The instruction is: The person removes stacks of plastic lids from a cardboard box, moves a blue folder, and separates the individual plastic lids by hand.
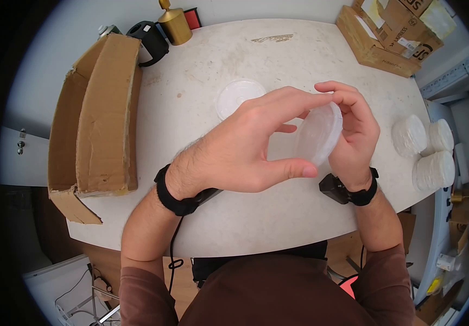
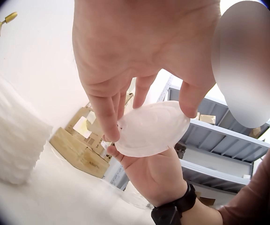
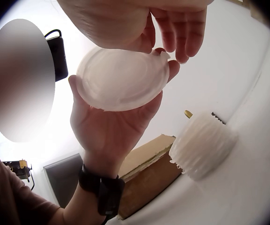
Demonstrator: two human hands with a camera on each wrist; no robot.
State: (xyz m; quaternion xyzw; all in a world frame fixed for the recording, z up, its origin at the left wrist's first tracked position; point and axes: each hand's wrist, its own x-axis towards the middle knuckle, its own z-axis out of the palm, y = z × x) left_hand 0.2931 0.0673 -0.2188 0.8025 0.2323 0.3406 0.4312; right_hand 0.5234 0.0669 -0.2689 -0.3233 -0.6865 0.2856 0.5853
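Translucent lid (image 1: 319,133) tilted between both hands' grip

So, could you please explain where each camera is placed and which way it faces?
Head: on the person's head, looking forward and down at the table; it shows both forearms, the left hand, the right hand and the shirt.
Left wrist: looks past the left palm at the translucent disc, with right hand and shelves beyond.
Right wrist: looks past the right hand at the disc, with left hand and cardboard box beyond.
Both wrist views share the disc and both hands, from opposite sides.
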